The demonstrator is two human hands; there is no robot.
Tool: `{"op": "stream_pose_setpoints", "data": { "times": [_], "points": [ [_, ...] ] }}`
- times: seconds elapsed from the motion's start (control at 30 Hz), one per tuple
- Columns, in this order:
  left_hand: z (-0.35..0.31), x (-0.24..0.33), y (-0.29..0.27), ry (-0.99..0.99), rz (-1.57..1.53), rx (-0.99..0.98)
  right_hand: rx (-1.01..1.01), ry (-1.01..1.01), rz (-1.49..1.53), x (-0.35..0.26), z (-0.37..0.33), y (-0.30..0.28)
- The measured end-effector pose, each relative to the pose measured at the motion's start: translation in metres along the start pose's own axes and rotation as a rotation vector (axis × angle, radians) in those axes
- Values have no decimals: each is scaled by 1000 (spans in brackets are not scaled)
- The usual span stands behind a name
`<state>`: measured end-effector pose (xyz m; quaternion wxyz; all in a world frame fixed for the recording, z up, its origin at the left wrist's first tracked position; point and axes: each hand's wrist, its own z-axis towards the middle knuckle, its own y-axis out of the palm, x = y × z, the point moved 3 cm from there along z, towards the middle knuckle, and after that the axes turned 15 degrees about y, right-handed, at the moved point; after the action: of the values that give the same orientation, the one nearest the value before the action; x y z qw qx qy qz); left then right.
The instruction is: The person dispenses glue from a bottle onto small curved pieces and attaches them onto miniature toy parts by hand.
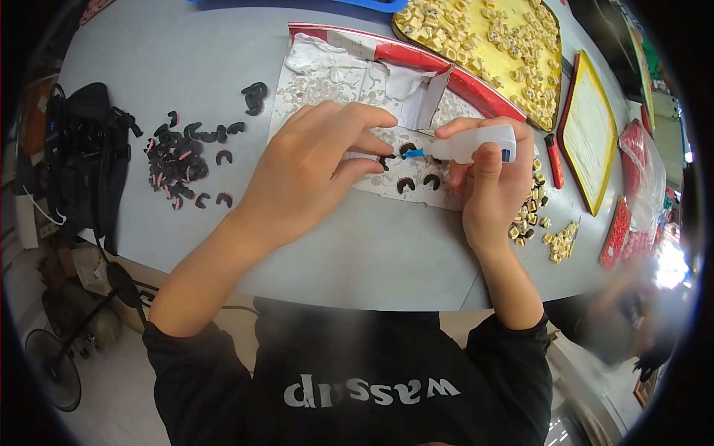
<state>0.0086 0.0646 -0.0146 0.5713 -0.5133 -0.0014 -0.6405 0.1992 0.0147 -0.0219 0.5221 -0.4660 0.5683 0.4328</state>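
Note:
My left hand (305,167) pinches a small black curved piece (385,163) between thumb and fingers. Wrapped around a translucent white squeeze bottle (476,143), my right hand (500,182) holds it tilted on its side. The bottle's blue nozzle (414,153) points left, close to the pinched piece; whether they touch, I cannot tell. Two black horseshoe-shaped pieces (405,185) lie just below the nozzle, and another sits just above it. All of this is over a stained white cardboard sheet (320,85) with a red edge.
Left on the grey table (245,171) is a pile of black and pink curved pieces (182,160). A yellow tray (552,93) of cream-coloured bits stands far right, near a red-handled tool (555,160) and a yellow-framed panel (587,134). Loose cream bits (559,244) lie by my right forearm.

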Motion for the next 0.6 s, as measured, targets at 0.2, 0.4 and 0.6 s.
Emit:
{"op": "stream_pose_setpoints", "data": {
  "times": [0.2, 0.4, 0.6],
  "points": [
    [0, 1, 0, -2, -9, 0, 8, 24, 16, -1, -1, 0],
    [-1, 1, 0, 1, 7, -2, 9, 36, 18, 0, 0, 1],
    [-1, 1, 0, -5, 6, -2, 6, 27, 24, 0, 1, 0]
  ]
}}
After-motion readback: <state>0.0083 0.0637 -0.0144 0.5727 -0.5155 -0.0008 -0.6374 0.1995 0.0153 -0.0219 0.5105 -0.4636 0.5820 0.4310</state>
